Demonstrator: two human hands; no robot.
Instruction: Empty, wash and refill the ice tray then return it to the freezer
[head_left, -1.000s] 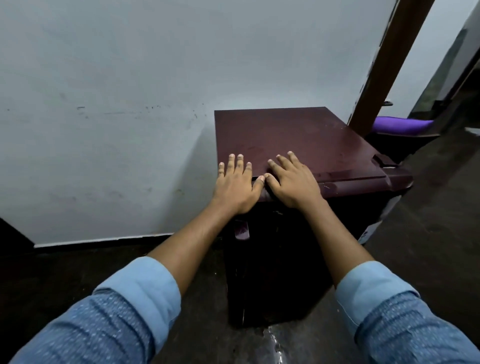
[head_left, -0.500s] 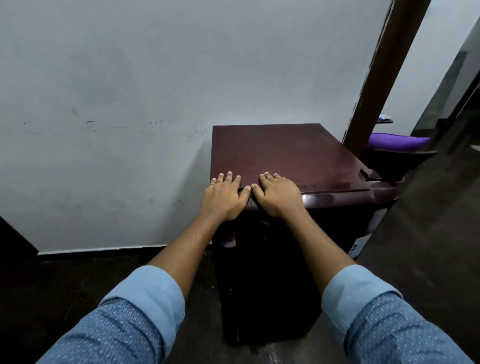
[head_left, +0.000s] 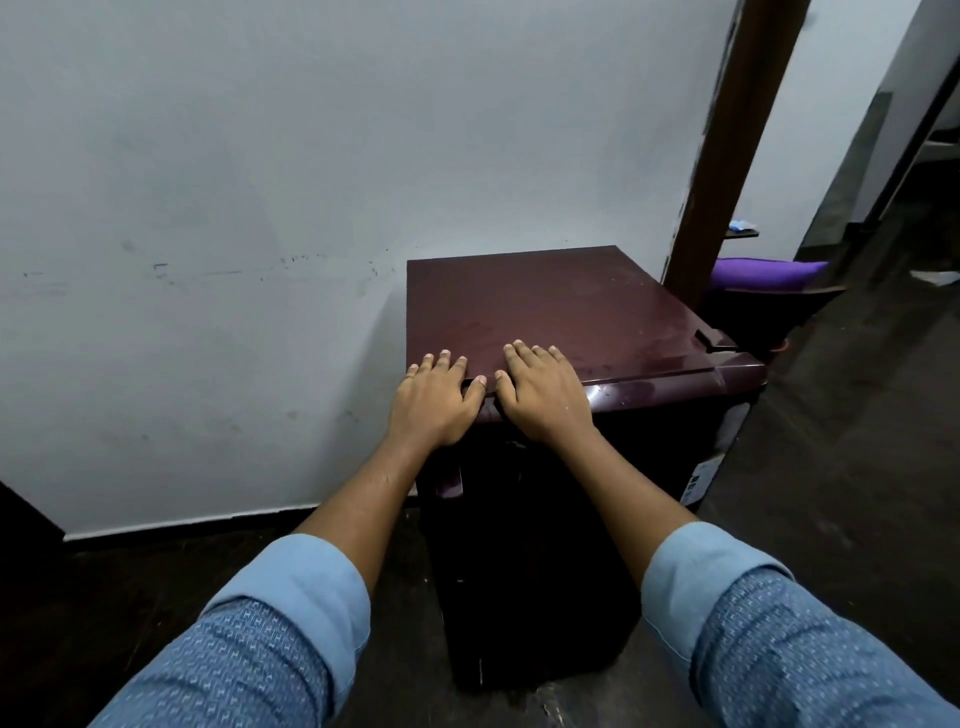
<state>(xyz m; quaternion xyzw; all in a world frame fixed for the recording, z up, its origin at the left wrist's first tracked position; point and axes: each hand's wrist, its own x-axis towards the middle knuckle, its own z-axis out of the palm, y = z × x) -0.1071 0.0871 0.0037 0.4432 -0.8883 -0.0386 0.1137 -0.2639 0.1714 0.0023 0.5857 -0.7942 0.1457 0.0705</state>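
Note:
A small maroon fridge (head_left: 561, 306) stands against the white wall, its door closed and its dark front facing me. My left hand (head_left: 434, 402) rests flat on the front left corner of the fridge top, fingers straight. My right hand (head_left: 543, 392) lies flat beside it on the front edge of the top, thumbs nearly touching. Neither hand holds anything. The door handle (head_left: 449, 480) shows just below my left wrist. No ice tray is in view.
A brown door frame (head_left: 727, 156) rises right behind the fridge. Beyond it sit a purple cushion (head_left: 769, 273) on a dark chair and a passage to the right. The floor (head_left: 857, 467) is dark, and the white wall (head_left: 260, 208) is close on the left.
The view has tilted up and pulled back a little, so the fridge and hands sit lower in frame. Both hands stay flat on the fridge top.

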